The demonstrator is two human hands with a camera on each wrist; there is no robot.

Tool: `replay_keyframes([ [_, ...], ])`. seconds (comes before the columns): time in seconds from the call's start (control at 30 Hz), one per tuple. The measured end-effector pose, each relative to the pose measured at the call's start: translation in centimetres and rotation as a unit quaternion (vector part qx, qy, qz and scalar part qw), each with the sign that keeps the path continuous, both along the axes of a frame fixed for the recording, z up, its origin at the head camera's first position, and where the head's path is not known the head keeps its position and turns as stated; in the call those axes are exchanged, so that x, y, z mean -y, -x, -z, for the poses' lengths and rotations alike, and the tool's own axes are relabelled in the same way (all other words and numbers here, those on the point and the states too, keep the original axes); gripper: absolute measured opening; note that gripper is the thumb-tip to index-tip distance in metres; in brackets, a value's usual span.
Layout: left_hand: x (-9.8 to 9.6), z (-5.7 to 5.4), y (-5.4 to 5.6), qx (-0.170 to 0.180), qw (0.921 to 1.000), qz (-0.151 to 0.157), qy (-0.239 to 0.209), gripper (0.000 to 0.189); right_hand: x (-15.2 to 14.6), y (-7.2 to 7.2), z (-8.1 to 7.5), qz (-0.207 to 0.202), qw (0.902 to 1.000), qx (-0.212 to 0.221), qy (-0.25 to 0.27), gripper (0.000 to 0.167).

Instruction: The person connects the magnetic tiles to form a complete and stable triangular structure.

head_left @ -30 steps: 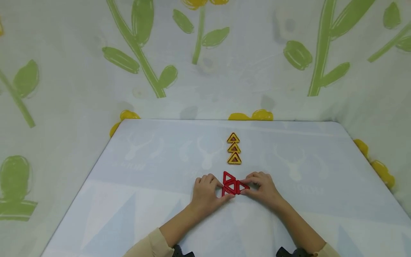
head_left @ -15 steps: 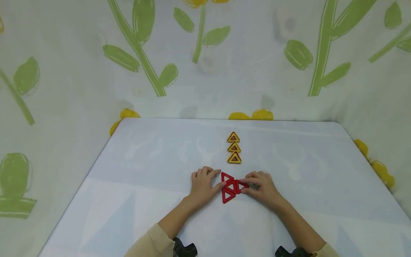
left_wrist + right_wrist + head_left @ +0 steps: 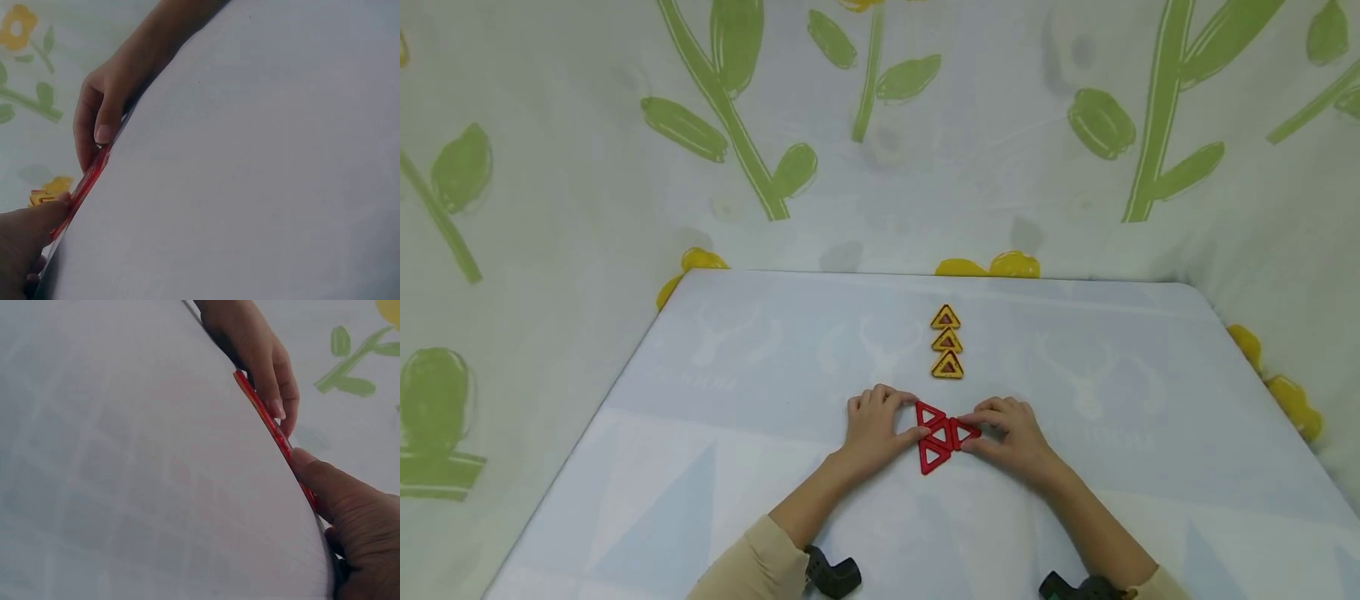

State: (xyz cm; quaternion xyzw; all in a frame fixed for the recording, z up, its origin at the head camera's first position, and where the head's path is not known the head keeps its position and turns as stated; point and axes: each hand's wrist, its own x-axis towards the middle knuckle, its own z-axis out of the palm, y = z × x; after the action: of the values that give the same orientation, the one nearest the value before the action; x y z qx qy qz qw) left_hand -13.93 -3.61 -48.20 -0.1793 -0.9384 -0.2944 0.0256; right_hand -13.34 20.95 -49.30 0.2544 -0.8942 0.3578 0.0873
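Several red triangular tiles with open centres lie flat on the table, joined edge to edge. My left hand has its index fingertip at the far corner of the upper-left red tile and its thumb by the middle red tile's edge, pinching the upper-left one. My right hand pinches the right-hand red tile between thumb and index finger. The lower-left red tile is untouched. Both wrist views show the red tiles edge-on, with the thumbs against them.
Beyond the hands, three yellow triangles with brown centres stand in a column on the pale patterned table. A wall covering with green leaves rises behind the far edge. Black wrist devices sit near the beige sleeves.
My left hand has shifted from the lower-left red tile up to the upper-left one, uncovering the lower-left tile. My right hand keeps its hold on the right-hand tile.
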Motion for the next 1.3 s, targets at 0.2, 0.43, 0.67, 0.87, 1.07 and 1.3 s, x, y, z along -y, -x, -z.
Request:
replay_keyframes([
  [0.2,0.0,-0.3,0.1,0.021,0.9998,-0.004,-0.001,0.05,0.3,-0.2,-0.1,0.015,0.9998,-0.008,-0.012,0.037],
  [0.43,-0.8,-0.1,0.1,0.027,0.9989,-0.018,-0.033,0.054,0.4,-0.8,0.0,0.085,0.9963,-0.001,0.005,0.037],
  [0.67,-1.2,-0.1,0.2,0.006,0.998,-0.041,-0.048,0.052,0.8,-0.6,-0.2,0.122,0.9921,-0.024,0.013,0.039],
  [0.87,-1.1,0.0,0.1,-0.024,0.9972,-0.044,-0.056,0.049,1.3,-0.5,-0.3,0.142,0.9898,-0.009,-0.008,0.04],
  [1.07,-0.9,0.3,0.0,-0.039,0.9963,-0.025,-0.072,0.039,1.7,-0.7,-0.5,0.158,0.9867,0.023,-0.03,0.042],
  [1.3,-0.4,0.4,0.0,-0.048,0.9953,-0.006,-0.084,0.023,1.8,-0.7,-0.6,0.156,0.9872,0.028,-0.014,0.042],
])
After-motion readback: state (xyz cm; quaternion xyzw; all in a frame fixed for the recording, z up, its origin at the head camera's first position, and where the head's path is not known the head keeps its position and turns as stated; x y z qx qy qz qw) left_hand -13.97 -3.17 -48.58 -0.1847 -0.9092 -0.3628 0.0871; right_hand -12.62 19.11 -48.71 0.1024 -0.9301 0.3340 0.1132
